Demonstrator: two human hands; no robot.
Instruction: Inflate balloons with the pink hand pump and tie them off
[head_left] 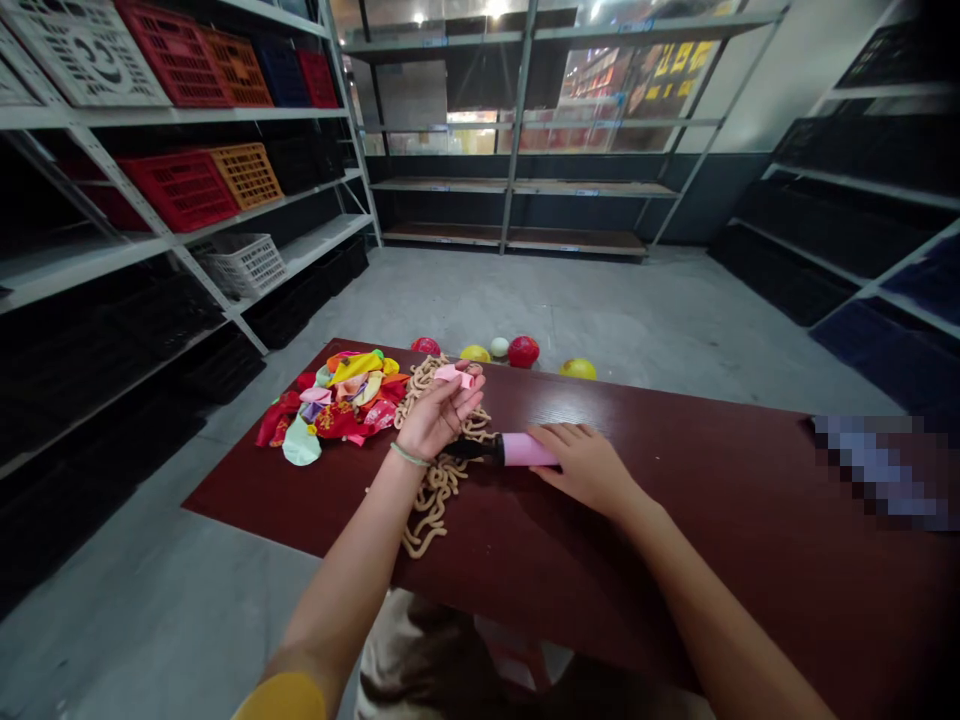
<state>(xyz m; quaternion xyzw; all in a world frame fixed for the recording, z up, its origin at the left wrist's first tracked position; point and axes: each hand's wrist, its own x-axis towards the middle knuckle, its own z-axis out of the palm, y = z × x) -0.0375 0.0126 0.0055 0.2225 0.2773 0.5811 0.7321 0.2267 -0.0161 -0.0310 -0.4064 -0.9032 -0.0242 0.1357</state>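
My left hand (444, 412) is turned palm up with a limp pink balloon (453, 376) held in its fingers. My right hand (581, 462) is wrapped over the pink barrel of a hand balloon pump (519, 449), which lies sideways with its black end pointing left, partly behind my left wrist. Beneath and around my left hand spreads a heap of beige cord-like strands (429, 510). To its left lies a pile of limp balloons (352, 400) in red, yellow, pink, orange and pale green.
The dark red table (675, 470) carries all of this; a blurred-out item (885, 470) sits at its right end. Beyond the far edge, inflated balloons (523, 351) rest low. Shelves with crates (176, 190) stand left, a metal rack (517, 130) behind, dark shelving right.
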